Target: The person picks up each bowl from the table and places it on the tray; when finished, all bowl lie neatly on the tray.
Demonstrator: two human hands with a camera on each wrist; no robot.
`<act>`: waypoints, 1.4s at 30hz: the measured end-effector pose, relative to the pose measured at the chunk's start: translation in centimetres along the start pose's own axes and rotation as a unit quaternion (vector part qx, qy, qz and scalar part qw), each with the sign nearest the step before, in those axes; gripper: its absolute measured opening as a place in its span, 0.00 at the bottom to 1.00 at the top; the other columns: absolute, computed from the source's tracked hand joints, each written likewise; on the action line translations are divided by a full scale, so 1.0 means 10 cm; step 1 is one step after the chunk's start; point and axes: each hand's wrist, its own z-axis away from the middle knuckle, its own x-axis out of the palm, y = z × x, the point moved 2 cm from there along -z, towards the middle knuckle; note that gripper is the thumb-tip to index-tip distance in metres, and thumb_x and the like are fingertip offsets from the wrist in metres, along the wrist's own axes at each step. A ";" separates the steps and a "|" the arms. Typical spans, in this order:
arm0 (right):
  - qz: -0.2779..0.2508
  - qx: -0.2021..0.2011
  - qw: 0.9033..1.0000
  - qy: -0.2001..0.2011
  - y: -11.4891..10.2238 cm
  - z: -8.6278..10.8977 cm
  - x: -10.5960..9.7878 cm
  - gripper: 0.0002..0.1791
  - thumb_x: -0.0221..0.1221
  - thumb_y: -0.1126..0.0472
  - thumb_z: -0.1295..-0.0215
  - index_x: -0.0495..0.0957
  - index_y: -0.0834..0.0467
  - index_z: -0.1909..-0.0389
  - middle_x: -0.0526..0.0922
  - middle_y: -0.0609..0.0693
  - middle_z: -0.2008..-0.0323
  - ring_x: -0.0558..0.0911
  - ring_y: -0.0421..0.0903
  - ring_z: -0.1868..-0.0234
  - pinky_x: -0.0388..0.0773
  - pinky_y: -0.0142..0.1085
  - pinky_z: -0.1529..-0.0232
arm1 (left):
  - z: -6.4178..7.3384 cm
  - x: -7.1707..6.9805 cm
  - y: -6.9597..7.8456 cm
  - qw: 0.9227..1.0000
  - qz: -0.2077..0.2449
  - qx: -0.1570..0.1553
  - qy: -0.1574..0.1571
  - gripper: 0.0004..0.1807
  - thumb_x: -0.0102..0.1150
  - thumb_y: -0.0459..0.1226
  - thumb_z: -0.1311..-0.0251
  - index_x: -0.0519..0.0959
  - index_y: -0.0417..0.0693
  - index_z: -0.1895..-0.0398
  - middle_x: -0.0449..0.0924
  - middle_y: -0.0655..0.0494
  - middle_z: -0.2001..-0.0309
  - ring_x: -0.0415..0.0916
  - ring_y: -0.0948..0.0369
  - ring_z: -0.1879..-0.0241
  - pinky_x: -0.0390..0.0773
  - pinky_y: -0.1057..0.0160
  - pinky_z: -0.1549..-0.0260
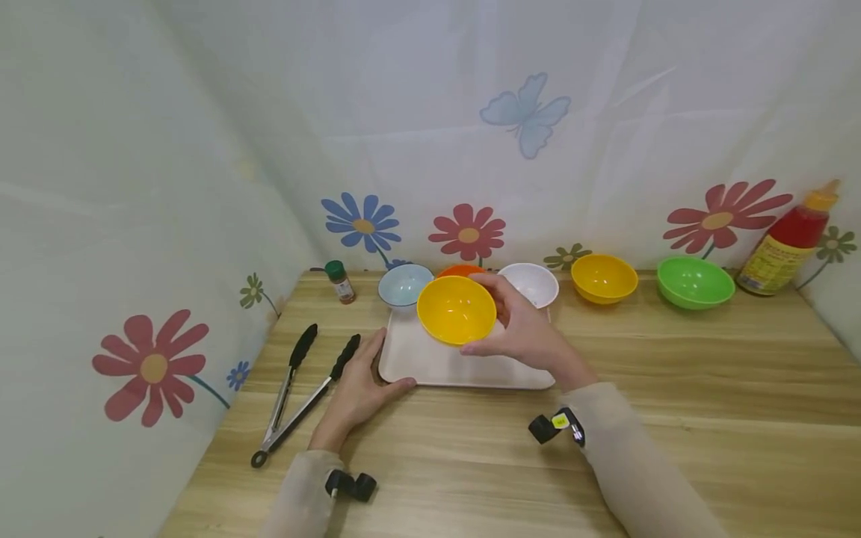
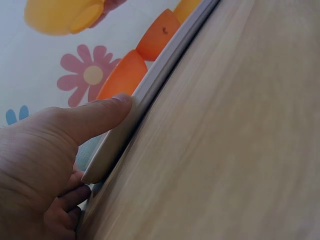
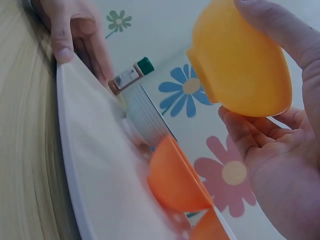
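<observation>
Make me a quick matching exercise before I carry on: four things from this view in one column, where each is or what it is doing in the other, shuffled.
1. Tongs
2. Left hand
3. Right hand
4. Green bowl

A. Beside the red bottle
B. Lying spread on the table
C. Holding a yellow bowl over the tray
D. Touching the tray's near left corner

Pairs: 1-B, 2-D, 3-C, 4-A

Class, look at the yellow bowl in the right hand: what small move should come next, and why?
Probably lower the yellow bowl onto the bare near part of the tray: the right hand holds it raised, clear of the tray, and the left hand touches its near left corner.
</observation>
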 end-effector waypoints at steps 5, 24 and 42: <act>-0.020 -0.002 1.000 -0.014 0.07 -0.08 0.15 0.53 0.85 0.60 0.42 0.64 0.47 0.20 0.72 0.45 0.25 0.75 0.50 0.25 0.69 0.54 0.17 | 0.00 0.02 0.02 1.000 -0.002 -0.002 0.000 0.68 0.83 0.62 0.42 0.54 0.47 0.08 0.55 0.44 0.11 0.55 0.41 0.13 0.60 0.38 0.15; -0.011 0.029 0.999 -0.043 0.34 -0.17 0.54 0.57 0.85 0.58 0.42 0.60 0.52 0.17 0.72 0.50 0.23 0.78 0.52 0.26 0.76 0.51 0.21 | -0.01 -0.01 0.01 1.000 0.009 0.014 0.007 0.67 0.85 0.59 0.43 0.54 0.51 0.08 0.57 0.47 0.11 0.57 0.42 0.14 0.62 0.36 0.17; 0.047 0.066 0.996 -0.034 0.63 -0.19 0.74 0.56 0.86 0.51 0.44 0.62 0.53 0.21 0.74 0.50 0.26 0.76 0.53 0.26 0.71 0.56 0.18 | -0.01 0.00 0.01 1.000 0.010 0.001 -0.001 0.67 0.85 0.59 0.42 0.54 0.46 0.08 0.56 0.44 0.11 0.57 0.41 0.13 0.61 0.36 0.16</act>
